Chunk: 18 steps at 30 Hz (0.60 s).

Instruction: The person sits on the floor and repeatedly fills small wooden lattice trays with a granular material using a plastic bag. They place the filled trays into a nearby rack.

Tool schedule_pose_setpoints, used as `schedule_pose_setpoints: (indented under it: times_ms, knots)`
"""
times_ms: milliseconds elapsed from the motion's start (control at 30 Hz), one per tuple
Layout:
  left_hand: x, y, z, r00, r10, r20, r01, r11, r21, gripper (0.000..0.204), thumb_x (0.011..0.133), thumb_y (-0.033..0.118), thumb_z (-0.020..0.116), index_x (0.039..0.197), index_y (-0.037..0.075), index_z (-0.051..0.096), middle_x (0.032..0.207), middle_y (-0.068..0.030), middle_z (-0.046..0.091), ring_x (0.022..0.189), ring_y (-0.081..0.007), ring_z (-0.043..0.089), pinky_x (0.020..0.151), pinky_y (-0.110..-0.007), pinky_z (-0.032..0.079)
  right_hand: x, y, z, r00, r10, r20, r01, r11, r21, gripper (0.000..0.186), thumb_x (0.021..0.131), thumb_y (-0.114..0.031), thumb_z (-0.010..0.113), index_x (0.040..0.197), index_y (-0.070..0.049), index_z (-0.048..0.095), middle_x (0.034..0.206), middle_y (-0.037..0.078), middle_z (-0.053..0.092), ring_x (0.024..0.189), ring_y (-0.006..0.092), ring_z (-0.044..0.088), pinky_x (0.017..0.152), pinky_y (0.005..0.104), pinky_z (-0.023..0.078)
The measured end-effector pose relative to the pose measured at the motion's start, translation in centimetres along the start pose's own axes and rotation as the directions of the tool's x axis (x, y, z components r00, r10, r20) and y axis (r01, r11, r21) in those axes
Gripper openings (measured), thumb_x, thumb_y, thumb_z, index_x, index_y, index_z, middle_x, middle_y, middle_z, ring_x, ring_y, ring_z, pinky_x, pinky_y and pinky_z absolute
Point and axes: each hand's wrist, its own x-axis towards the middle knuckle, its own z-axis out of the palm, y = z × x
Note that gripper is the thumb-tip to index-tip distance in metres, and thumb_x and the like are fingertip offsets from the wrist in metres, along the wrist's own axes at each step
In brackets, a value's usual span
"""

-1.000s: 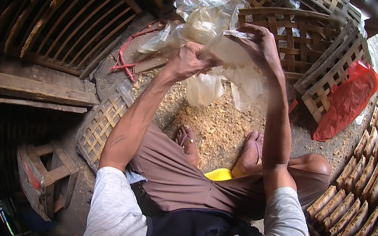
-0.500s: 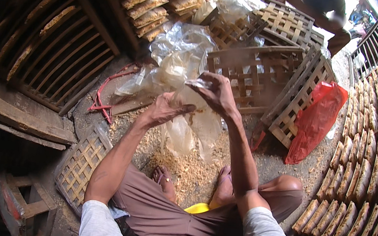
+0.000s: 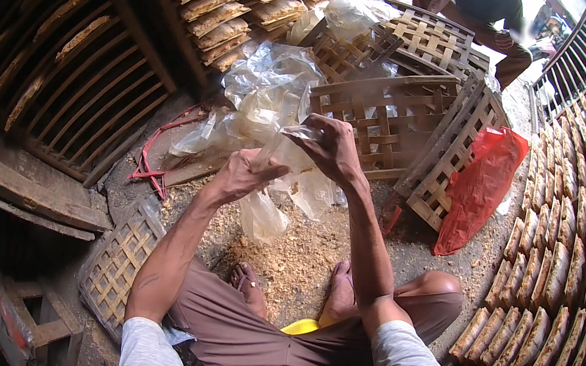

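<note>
Both my hands are raised over a floor patch strewn with pale crumbs (image 3: 296, 266). A translucent, crumpled plastic bag (image 3: 270, 210) hangs between them. My left hand (image 3: 242, 172) is closed on the bag's left side, thumb pointing right. A little higher, my right hand (image 3: 332, 143) pinches the bag's top edge. Behind them lies a heap of loose clear plastic sheets (image 3: 264, 67), with woven slatted trays (image 3: 356, 109) leaning beside it at the right.
Racks of crusted pale pieces stand at back (image 3: 206, 2) and right (image 3: 541, 338). Red plastic (image 3: 475, 194) drapes a tray. A lattice panel (image 3: 118, 256) and wooden stool (image 3: 33, 326) lie left. Another person (image 3: 508, 41) sits at top right; red cord (image 3: 149, 170) lies nearby.
The view has tilted forward, showing more racks and the other person. My hands remain on the bag; since half a second ago they have shifted slightly left, and the bag's hanging part has changed shape.
</note>
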Motion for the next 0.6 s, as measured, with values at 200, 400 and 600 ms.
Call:
schedule_pose_setpoints:
  times_ms: [200,400,600]
  knots:
    - [0.0,-1.0,0.6,0.999,-0.05,0.011,0.044,0.954,0.296,0.03,0.074,0.018,0.084,0.094,0.001,0.071,0.078,-0.0089,0.07,0.071,-0.0125,0.063,0.065,-0.032,0.051,0.0,0.9,-0.7,0.988,-0.108,-0.107,0.104,0.993,-0.047,0.027,0.077,-0.023,0.082,0.084,-0.002,0.066,0.065,0.007,0.062,0.056,0.0118,0.052,0.055,0.031,0.045]
    - [-0.1,-0.7,0.2,0.998,-0.058,0.036,0.046,0.961,0.271,0.037,0.068,0.019,0.088,0.095,0.0,0.071,0.082,-0.0114,0.071,0.076,-0.0129,0.065,0.071,-0.034,0.052,0.1,0.4,-1.3,0.997,-0.015,-0.07,0.014,1.0,-0.016,0.026,0.078,-0.023,0.082,0.084,-0.003,0.067,0.067,0.009,0.065,0.056,0.0075,0.055,0.05,0.0303,0.046]
    - [-0.5,0.3,-0.3,0.999,0.039,-0.032,-0.024,0.924,0.381,0.05,0.072,0.027,0.086,0.11,0.001,0.067,0.091,-0.0121,0.072,0.084,-0.0133,0.067,0.075,-0.034,0.053,0.0,-0.3,-2.3,0.997,-0.065,-0.051,0.067,0.997,0.049,0.022,0.077,-0.02,0.083,0.085,-0.004,0.069,0.072,0.007,0.069,0.064,0.0104,0.064,0.056,0.0301,0.052]
